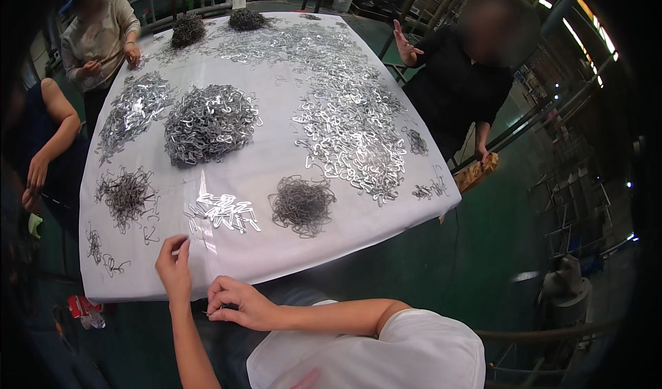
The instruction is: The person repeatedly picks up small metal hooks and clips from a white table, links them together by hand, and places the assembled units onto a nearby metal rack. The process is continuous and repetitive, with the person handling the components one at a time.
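Observation:
My left hand [174,265] is at the table's near edge, its fingers bent together in a pinch. Whatever it may hold is too small to make out. Just right of it, below the edge, my right hand [243,303] is closed with curled fingers; a thin dark bit of metal shows at its fingertips. Beyond my hands lies a small spread of shiny, elongated metal clips [224,212]. To their right sits a tangled pile of dark wire hooks [302,206], and to their left a looser pile of similar wire hooks [126,197].
A white-covered table [283,148] carries a big heap of metal hooks [210,124] and a wide spread of shiny hooks [352,127]. Two people stand at the left side; a person in black [458,79] stands at the right. A red item [86,310] lies below the left corner.

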A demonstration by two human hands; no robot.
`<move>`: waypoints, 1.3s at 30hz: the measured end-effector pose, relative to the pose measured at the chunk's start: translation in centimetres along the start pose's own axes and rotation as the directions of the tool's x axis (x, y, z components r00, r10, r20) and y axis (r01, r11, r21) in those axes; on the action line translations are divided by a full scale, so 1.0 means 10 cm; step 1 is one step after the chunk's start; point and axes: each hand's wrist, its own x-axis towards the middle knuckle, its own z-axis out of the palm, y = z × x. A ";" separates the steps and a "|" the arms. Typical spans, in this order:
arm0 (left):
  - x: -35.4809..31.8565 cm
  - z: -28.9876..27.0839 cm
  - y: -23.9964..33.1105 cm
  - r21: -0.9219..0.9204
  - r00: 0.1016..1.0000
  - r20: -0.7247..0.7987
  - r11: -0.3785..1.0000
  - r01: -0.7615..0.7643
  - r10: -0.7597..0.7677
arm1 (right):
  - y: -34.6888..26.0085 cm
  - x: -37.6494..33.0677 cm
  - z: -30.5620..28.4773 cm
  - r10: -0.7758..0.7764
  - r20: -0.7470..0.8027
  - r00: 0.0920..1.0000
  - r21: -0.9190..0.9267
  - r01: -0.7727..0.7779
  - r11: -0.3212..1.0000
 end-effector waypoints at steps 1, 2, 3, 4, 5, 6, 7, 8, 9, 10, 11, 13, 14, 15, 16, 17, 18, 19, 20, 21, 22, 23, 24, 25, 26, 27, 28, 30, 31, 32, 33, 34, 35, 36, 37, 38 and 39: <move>-0.13 -0.08 0.08 -0.077 0.997 -0.021 0.995 0.066 -0.068 | 0.00 0.01 0.01 -0.003 -0.010 1.000 -0.008 0.003 1.000; -0.26 -0.15 0.17 -0.155 0.990 -0.038 0.979 0.131 -0.139 | 0.00 0.01 0.02 -0.006 -0.018 1.000 -0.016 0.005 1.000; -0.39 -0.20 0.25 -0.180 0.986 -0.067 0.974 0.140 -0.154 | 0.00 0.02 0.02 -0.008 -0.022 1.000 -0.023 0.007 1.000; -0.52 -0.24 0.33 -0.203 0.981 -0.096 0.968 0.148 -0.170 | 0.00 0.03 0.04 -0.010 -0.025 1.000 -0.031 0.010 0.999; -0.62 -0.26 0.40 -0.216 0.979 -0.128 0.968 0.129 -0.159 | 0.00 0.05 0.04 -0.016 -0.030 0.999 -0.042 0.015 0.999; -0.70 -0.28 0.46 -0.262 0.970 -0.142 0.952 0.156 -0.198 | 0.00 0.06 0.04 -0.025 -0.037 0.999 -0.055 0.022 0.998; -0.78 -0.30 0.51 -0.296 0.964 -0.158 0.942 0.160 -0.213 | 0.00 0.07 0.04 -0.023 -0.037 0.999 -0.058 0.021 0.998; -0.84 -0.31 0.54 -0.324 0.961 -0.175 0.934 0.148 -0.213 | 0.00 0.08 0.04 -0.024 -0.039 0.999 -0.060 0.022 0.998; -0.89 -0.31 0.57 -0.353 0.957 -0.179 0.923 0.152 -0.226 | 0.00 0.09 0.04 -0.029 -0.041 0.999 -0.068 0.026 0.997; -0.93 -0.31 0.59 -0.355 0.959 -0.190 0.925 0.134 -0.212 | -0.01 0.10 0.04 -0.028 -0.043 0.999 -0.070 0.025 0.997; -0.97 -0.31 0.60 -0.354 0.959 -0.202 0.928 0.118 -0.199 | -0.01 0.10 0.05 -0.031 -0.045 0.999 -0.075 0.027 0.997; -1.03 -0.31 0.62 -0.370 0.956 -0.216 0.923 0.109 -0.199 | -0.03 0.10 0.07 -0.041 -0.052 0.998 -0.113 0.035 0.993; -1.04 -0.30 0.62 -0.388 0.953 -0.216 0.915 0.114 -0.211 | -0.03 0.11 0.08 -0.041 -0.050 0.998 -0.107 0.035 0.994; -1.04 -0.30 0.63 -0.394 0.944 -0.224 0.909 0.140 -0.242 | -0.03 0.11 0.08 -0.044 -0.052 0.998 -0.107 0.038 0.993; -1.04 -0.30 0.64 -0.389 0.923 -0.239 0.900 0.195 -0.303 | -0.02 0.12 0.09 -0.038 -0.044 0.998 -0.105 0.033 0.994; -1.04 -0.29 0.64 -0.398 0.942 -0.225 0.906 0.145 -0.249 | -0.01 0.13 0.10 -0.055 -0.043 0.998 -0.128 0.049 0.991; -1.06 -0.28 0.64 -0.360 0.916 -0.250 0.908 0.214 -0.315 | 0.00 0.13 0.09 -0.040 -0.020 0.999 -0.160 0.036 0.987; -1.07 -0.28 0.65 -0.363 0.933 -0.242 0.917 0.167 -0.266 | 0.01 0.13 0.10 -0.041 -0.030 0.999 -0.182 0.035 0.983; -1.09 -0.28 0.65 -0.332 0.923 -0.261 0.924 0.188 -0.282 | 0.02 0.13 0.10 -0.023 -0.021 1.000 -0.191 0.018 0.981; -1.10 -0.27 0.65 -0.350 0.920 -0.266 0.918 0.186 -0.288 | 0.03 0.14 0.11 -0.055 -0.018 0.998 -0.243 0.049 0.969; -1.13 -0.27 0.66 -0.354 0.919 -0.285 0.921 0.164 -0.273 | 0.04 0.14 0.11 -0.041 -0.025 0.999 -0.228 0.035 0.973; -1.16 -0.28 0.67 -0.378 0.907 -0.286 0.906 0.190 -0.309 | 0.03 0.13 0.12 0.001 -0.037 0.999 -0.197 -0.008 0.980; -1.15 -0.28 0.67 -0.407 0.907 -0.287 0.896 0.177 -0.309 | 0.02 0.13 0.15 0.031 -0.042 0.999 -0.147 -0.037 0.988; -1.16 -0.29 0.67 -0.438 0.909 -0.286 0.885 0.158 -0.304 | 0.02 0.15 0.15 0.031 -0.034 0.999 -0.157 -0.036 0.987; -1.18 -0.30 0.68 -0.472 0.915 -0.287 0.873 0.121 -0.282 | 0.00 0.15 0.16 0.021 -0.033 0.999 -0.185 -0.026 0.982; -1.19 -0.31 0.68 -0.507 0.910 -0.284 0.853 0.124 -0.301 | -0.01 0.14 0.17 0.040 -0.023 0.999 -0.193 -0.044 0.980; -1.20 -0.32 0.70 -0.497 0.910 -0.279 0.857 0.136 -0.307 | -0.02 0.15 0.18 0.042 -0.020 0.999 -0.204 -0.045 0.978; -1.20 -0.33 0.70 -0.479 0.914 -0.281 0.868 0.130 -0.292 | -0.03 0.17 0.19 0.037 -0.018 0.999 -0.225 -0.040 0.973; -1.22 -0.33 0.70 -0.456 0.910 -0.285 0.878 0.146 -0.300 | -0.03 0.17 0.20 0.039 -0.015 0.999 -0.235 -0.042 0.971; -1.23 -0.33 0.69 -0.442 0.912 -0.292 0.886 0.138 -0.287 | -0.02 0.17 0.20 0.035 -0.016 0.999 -0.252 -0.038 0.967; -1.24 -0.32 0.68 -0.433 0.911 -0.295 0.891 0.140 -0.287 | -0.01 0.17 0.20 0.046 -0.019 0.999 -0.260 -0.049 0.964; -1.26 -0.32 0.67 -0.425 0.909 -0.301 0.894 0.143 -0.289 | 0.01 0.16 0.21 0.051 -0.023 0.998 -0.270 -0.055 0.961; -1.26 -0.32 0.65 -0.392 0.916 -0.328 0.915 0.093 -0.233 | 0.02 0.17 0.23 0.056 -0.025 0.998 -0.279 -0.061 0.958; -1.26 -0.32 0.63 -0.359 0.917 -0.357 0.932 0.040 -0.177 | 0.03 0.16 0.24 0.057 -0.013 0.998 -0.290 -0.059 0.955; -1.26 -0.31 0.60 -0.323 0.915 -0.387 0.946 -0.014 -0.119 | 0.03 0.16 0.24 0.057 0.000 0.998 -0.303 -0.054 0.952; -1.27 -0.31 0.58 -0.327 0.912 -0.392 0.945 -0.013 -0.123 | 0.02 0.16 0.23 0.056 0.009 0.998 -0.317 -0.050 0.947; -1.29 -0.30 0.56 -0.331 0.907 -0.401 0.943 -0.014 -0.128 | 0.01 0.17 0.22 0.034 0.051 0.998 -0.336 -0.015 0.942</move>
